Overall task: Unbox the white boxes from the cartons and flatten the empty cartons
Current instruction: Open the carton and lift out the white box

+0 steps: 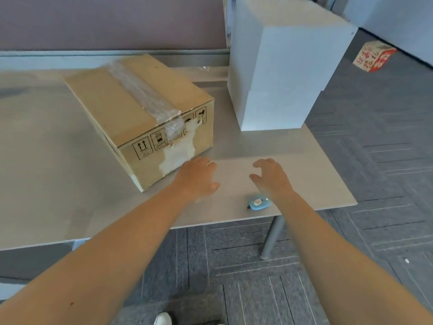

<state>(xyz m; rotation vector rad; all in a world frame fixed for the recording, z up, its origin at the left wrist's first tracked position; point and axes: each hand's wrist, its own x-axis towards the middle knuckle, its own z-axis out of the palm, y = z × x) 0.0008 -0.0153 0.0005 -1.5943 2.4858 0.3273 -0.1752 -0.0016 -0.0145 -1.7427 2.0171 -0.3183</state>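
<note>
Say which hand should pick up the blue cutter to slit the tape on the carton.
Right, probably. The right hand hovers open just beyond the blue cutter, whose body lies beside that wrist. The left hand is nearer the taped carton, well placed to steady it.

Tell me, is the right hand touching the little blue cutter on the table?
Cannot tell. In the head view the right hand reaches past the small blue cutter, whose edge disappears behind the wrist.

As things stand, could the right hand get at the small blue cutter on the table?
Probably yes. The blue cutter lies on the table just beside the right hand's wrist, nothing covers it, and the hand holds nothing; it would only need to draw back slightly.
</note>
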